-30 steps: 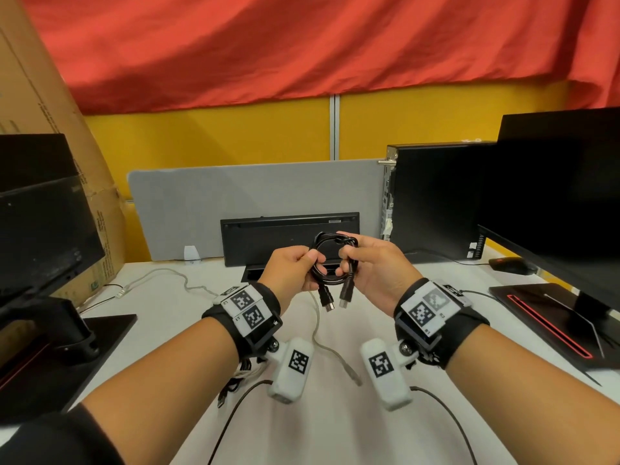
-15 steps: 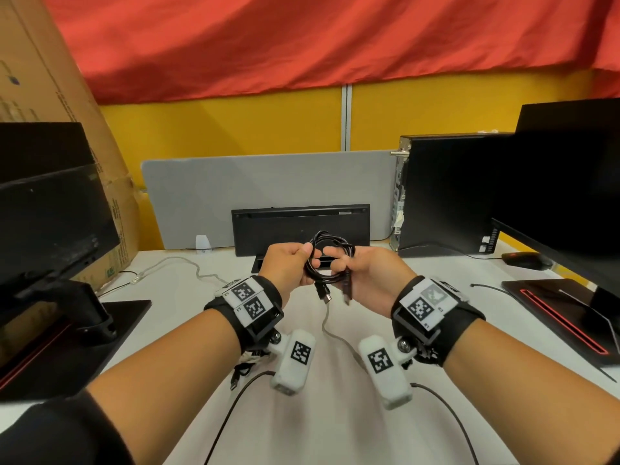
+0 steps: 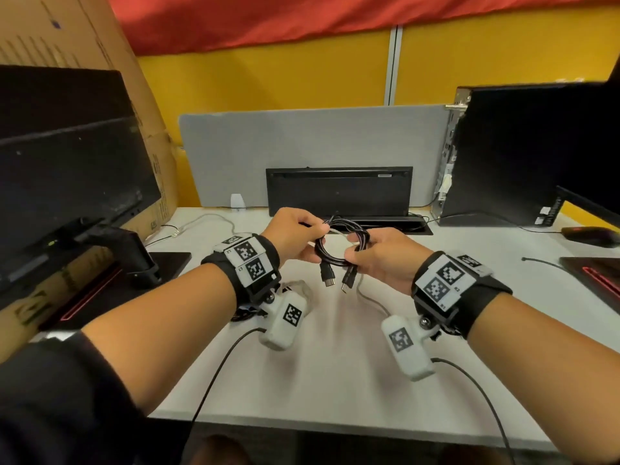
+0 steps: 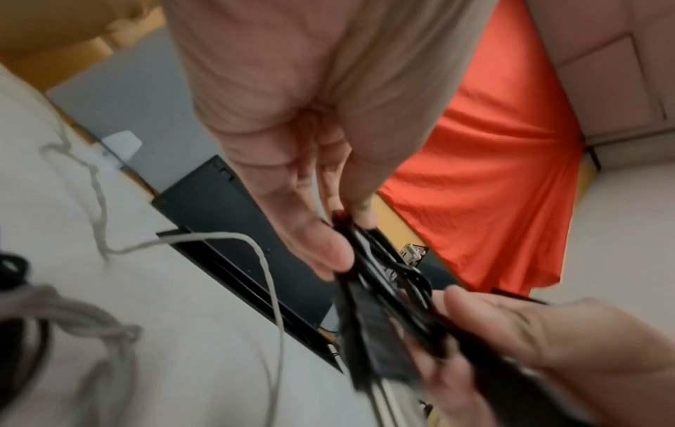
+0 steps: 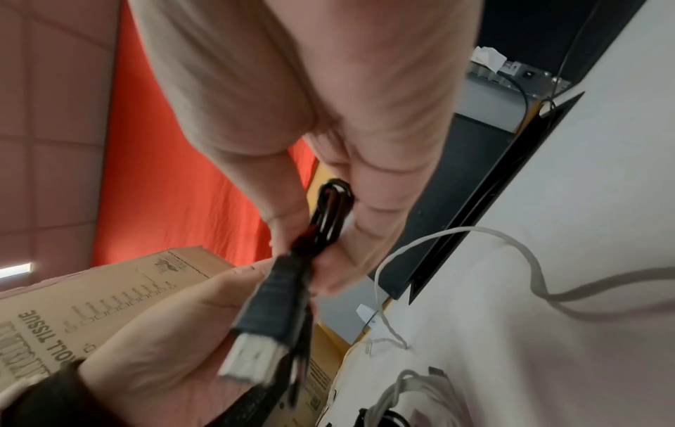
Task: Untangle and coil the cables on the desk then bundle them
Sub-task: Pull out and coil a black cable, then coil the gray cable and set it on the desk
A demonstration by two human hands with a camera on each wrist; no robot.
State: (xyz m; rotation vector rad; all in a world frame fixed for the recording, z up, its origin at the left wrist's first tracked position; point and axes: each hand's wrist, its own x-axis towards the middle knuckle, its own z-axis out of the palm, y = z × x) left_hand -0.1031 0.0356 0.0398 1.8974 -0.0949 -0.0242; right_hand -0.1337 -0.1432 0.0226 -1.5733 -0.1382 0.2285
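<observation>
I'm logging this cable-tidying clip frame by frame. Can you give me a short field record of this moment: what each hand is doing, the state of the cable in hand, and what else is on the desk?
left hand: pinches the left side of the black cable coil
right hand: grips the coil's right side
coil state: wound into a small loop, held above the desk, no tie visible
connectors: both ends hang below the coil
grey cable: loose on the desk, under the hands
other cables: a tangle lies near the left wrist, partly hidden
behind: keyboard propped against the grey divider
</observation>
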